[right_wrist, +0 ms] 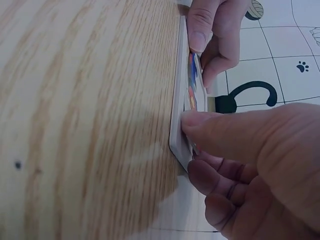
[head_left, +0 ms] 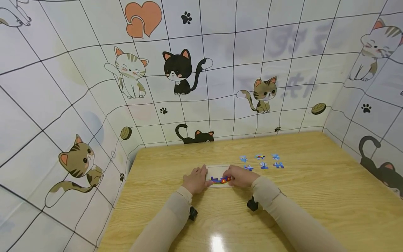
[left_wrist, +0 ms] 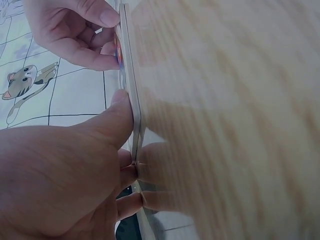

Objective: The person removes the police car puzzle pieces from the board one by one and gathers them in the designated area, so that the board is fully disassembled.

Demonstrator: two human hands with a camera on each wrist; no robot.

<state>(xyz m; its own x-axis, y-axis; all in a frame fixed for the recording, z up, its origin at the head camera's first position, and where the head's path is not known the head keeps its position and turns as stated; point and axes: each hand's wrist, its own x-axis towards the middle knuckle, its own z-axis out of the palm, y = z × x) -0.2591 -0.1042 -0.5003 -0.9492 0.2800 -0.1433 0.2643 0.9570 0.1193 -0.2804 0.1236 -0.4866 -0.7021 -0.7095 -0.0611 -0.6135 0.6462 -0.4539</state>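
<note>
A thin white puzzle tray [head_left: 217, 170] lies on the table. Joined puzzle pieces [head_left: 217, 180], blue with red and yellow round shapes, fill part of its near side. My left hand [head_left: 196, 180] rests along the tray's left end, fingers extended, its thumb [left_wrist: 120, 107] on the near rim. At the right end, my right hand [head_left: 240, 175] bends its fingers and pinches a puzzle piece [head_left: 229, 179] down at the tray, beside the joined ones. The fingers hide most of that piece. In the right wrist view, the right thumb [right_wrist: 200, 122] lies at the tray's edge.
Several loose blue puzzle pieces [head_left: 263, 165] lie in two rows behind and right of the tray on the wooden table [head_left: 163, 161]. Black wrist devices [head_left: 253, 204] sit under both sleeves. A cat-print curtain [head_left: 220, 87] stands behind the table.
</note>
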